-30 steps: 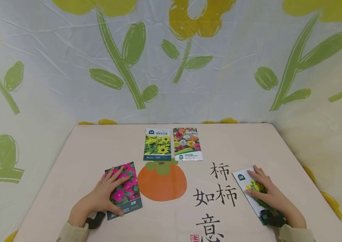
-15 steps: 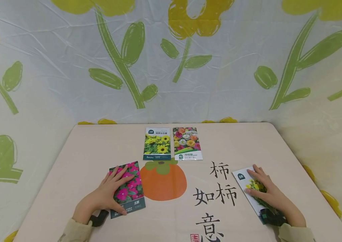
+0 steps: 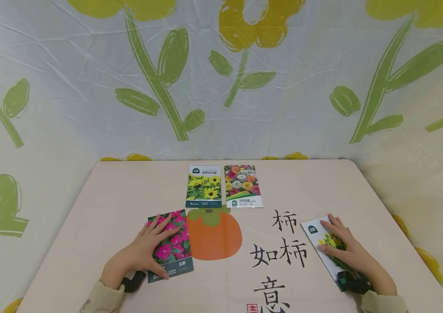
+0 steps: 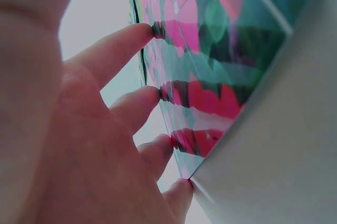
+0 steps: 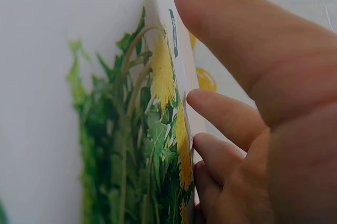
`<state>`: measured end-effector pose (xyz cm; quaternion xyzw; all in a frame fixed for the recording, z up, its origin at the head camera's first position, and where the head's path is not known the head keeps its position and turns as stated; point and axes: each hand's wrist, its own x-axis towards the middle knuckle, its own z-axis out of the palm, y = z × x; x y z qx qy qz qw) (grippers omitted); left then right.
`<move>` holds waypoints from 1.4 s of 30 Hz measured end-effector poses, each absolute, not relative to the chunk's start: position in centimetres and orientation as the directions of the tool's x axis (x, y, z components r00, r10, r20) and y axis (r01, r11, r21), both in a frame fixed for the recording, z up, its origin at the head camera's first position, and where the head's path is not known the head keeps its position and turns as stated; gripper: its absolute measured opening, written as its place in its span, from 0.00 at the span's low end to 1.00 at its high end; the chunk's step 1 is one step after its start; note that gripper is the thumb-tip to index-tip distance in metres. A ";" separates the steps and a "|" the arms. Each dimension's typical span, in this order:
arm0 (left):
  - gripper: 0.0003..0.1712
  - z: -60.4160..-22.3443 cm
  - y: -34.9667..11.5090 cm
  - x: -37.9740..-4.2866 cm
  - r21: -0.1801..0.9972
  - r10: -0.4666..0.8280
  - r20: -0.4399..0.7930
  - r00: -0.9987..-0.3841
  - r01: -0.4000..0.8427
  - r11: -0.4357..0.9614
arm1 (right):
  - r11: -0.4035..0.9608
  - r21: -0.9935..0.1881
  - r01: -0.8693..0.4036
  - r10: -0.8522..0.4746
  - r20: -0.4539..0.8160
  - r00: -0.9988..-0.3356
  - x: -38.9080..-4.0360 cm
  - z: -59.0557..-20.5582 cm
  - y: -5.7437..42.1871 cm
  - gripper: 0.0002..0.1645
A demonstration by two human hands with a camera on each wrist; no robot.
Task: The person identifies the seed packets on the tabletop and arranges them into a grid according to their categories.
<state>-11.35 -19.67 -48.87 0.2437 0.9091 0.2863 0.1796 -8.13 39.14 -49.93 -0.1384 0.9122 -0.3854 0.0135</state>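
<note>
Spread fingers of my left hand (image 3: 144,250) press on a seed packet with pink flowers (image 3: 176,250), lying tilted on the table at the left of the printed persimmon. In the left wrist view the fingertips (image 4: 158,93) touch the glossy face of that packet (image 4: 216,19). At the right, my right hand (image 3: 348,252) rests over a white seed packet with yellow flowers (image 3: 318,234), its fingers extended across the upper part. The right wrist view shows the dandelion-like picture on this packet (image 5: 121,129), with the fingers (image 5: 226,119) along its far side.
Two more seed packets lie side by side near the back edge: one with yellow sunflowers (image 3: 204,187) and one with mixed roses-like blooms (image 3: 242,187). The pale table cover (image 3: 127,187) bears a printed persimmon (image 3: 217,239) and black characters. A flower-patterned curtain (image 3: 276,121) hangs behind.
My left hand has slid to the right along the table, taking the pink-flower seed packet with it until it overlaps the printed persimmon's left side. The right hand and its packet stay put.
</note>
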 end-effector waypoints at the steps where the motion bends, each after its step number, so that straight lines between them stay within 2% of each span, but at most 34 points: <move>1: 0.66 -48.9 -19.6 -11.4 0.609 0.548 -0.189 -0.815 0.340 0.716 | 0.664 -0.708 -0.240 -0.261 0.081 -0.962 -8.1 -49.9 39.1 0.44; 42: 0.66 -48.7 -15.4 -12.1 0.567 0.642 -0.231 -0.732 0.435 0.700 | 0.667 -0.702 -0.248 -0.261 0.091 -0.961 -8.1 -49.9 39.1 0.44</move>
